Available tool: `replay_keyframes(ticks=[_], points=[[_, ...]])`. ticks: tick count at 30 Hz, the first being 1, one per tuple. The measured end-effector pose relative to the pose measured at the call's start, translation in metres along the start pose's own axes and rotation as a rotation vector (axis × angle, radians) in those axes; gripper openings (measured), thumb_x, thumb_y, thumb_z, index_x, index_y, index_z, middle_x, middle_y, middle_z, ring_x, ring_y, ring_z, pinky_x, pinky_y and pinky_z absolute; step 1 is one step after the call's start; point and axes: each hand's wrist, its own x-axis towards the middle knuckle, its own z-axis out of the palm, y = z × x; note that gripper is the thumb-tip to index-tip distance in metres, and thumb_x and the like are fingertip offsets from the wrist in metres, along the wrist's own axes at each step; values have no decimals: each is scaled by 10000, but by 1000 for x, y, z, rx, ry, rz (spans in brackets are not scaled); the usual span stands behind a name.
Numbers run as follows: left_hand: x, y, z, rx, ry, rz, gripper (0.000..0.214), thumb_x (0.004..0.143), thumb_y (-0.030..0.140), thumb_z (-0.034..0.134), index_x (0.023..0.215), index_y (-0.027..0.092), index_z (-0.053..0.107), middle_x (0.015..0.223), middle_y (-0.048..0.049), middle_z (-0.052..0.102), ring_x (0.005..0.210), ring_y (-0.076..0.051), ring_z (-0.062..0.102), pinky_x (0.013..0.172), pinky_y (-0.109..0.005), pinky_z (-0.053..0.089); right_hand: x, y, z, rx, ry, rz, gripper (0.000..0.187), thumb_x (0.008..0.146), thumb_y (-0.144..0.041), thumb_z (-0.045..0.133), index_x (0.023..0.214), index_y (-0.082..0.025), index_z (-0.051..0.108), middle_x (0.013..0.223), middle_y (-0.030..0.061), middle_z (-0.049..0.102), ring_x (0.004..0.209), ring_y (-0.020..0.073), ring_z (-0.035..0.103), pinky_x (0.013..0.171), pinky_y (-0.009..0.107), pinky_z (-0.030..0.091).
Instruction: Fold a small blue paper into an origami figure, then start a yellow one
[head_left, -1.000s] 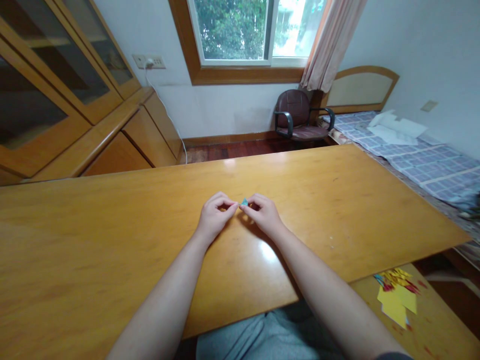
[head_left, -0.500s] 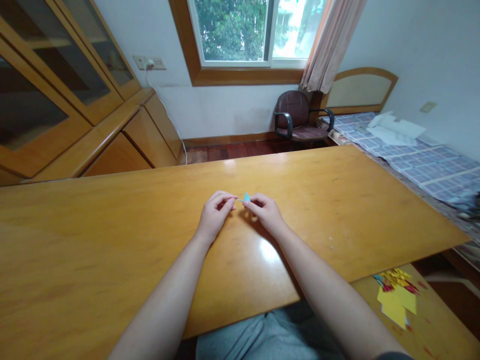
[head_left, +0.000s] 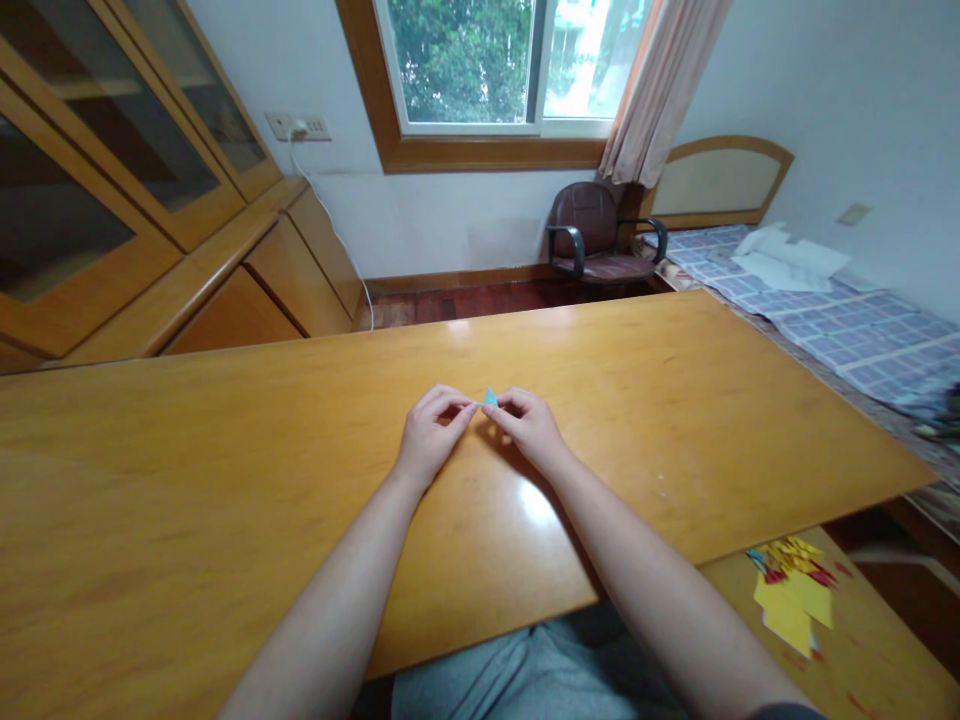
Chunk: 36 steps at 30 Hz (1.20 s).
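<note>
Over the middle of the wooden table (head_left: 225, 450), my left hand (head_left: 431, 435) and my right hand (head_left: 529, 425) meet fingertip to fingertip. Both pinch a tiny piece of blue folded paper (head_left: 490, 397), whose tip sticks up between them. Fingers of both hands are curled and closed on it. Most of the paper is hidden by my fingertips.
A lower wooden surface at the bottom right carries a heap of yellow, red and blue paper scraps (head_left: 791, 585). Beyond the table stand a dark office chair (head_left: 592, 240), a bed (head_left: 840, 310) on the right and wooden cabinets (head_left: 150, 200) on the left.
The hands stayed almost in place. The blue paper's tip rose slightly between the fingers half a second ago, and the fingertips have closed together on it again.
</note>
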Motion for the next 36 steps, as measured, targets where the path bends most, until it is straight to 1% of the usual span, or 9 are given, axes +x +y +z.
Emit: replay_keyframes(ticks=[4,8,14,17,19,21,24,30,36], points=[[0,2,-1,-35,-15,-45,147,854,263,648,728,189,659,764,-22,622,745,-160,583,707,-283,458,-1,-5,0,-145,39,-113,228,826,-394,689,738,-183,681,694,4,607,594,122,517,567,241,397],[0,-1,-2,-94,-29,-114,148,821,268,662,696,189,650,735,-12,598,723,-161,557,687,-282,431,-2,-11,0,-233,40,-191,184,843,-345,675,744,-189,683,705,9,618,611,129,522,610,254,403],[0,-3,2,-248,-26,-249,194,770,270,663,615,186,581,672,15,519,668,-145,490,652,-270,382,-3,-12,1,-286,32,-246,129,849,-287,679,761,-193,681,719,6,622,620,130,518,608,250,399],[0,-4,4,-319,-59,-321,195,768,289,652,627,187,565,653,20,510,646,-142,481,643,-268,383,-3,-12,1,-294,32,-257,118,846,-265,680,755,-189,679,709,2,618,612,127,512,605,249,397],[-1,-5,5,-331,-85,-341,185,787,303,638,661,189,566,667,16,530,652,-146,500,654,-271,401,-3,-12,1,-293,35,-249,120,843,-260,681,746,-189,677,704,-1,614,606,126,508,600,249,397],[-2,-5,5,-296,-100,-325,184,817,318,620,694,189,576,696,9,551,671,-151,526,675,-275,420,-2,-12,1,-287,41,-238,125,842,-263,681,741,-190,677,699,-3,608,602,125,506,594,248,396],[-2,-3,4,-206,-113,-260,195,850,332,600,721,186,598,735,-1,561,693,-155,548,683,-276,434,-2,-13,1,-272,42,-232,130,843,-266,678,739,-187,681,684,-5,599,595,124,505,584,246,390],[0,2,1,-93,-109,-150,198,870,296,590,705,190,619,741,-8,574,715,-159,545,677,-277,421,-2,-15,1,-231,17,-204,156,839,-297,685,734,-181,686,686,3,612,610,126,523,599,245,397],[0,5,-2,-61,-85,-80,201,872,272,591,688,194,612,735,-5,573,720,-157,537,685,-276,407,-2,-11,0,-106,-46,-75,246,836,-417,680,770,-181,706,714,13,629,620,129,551,577,235,421]])
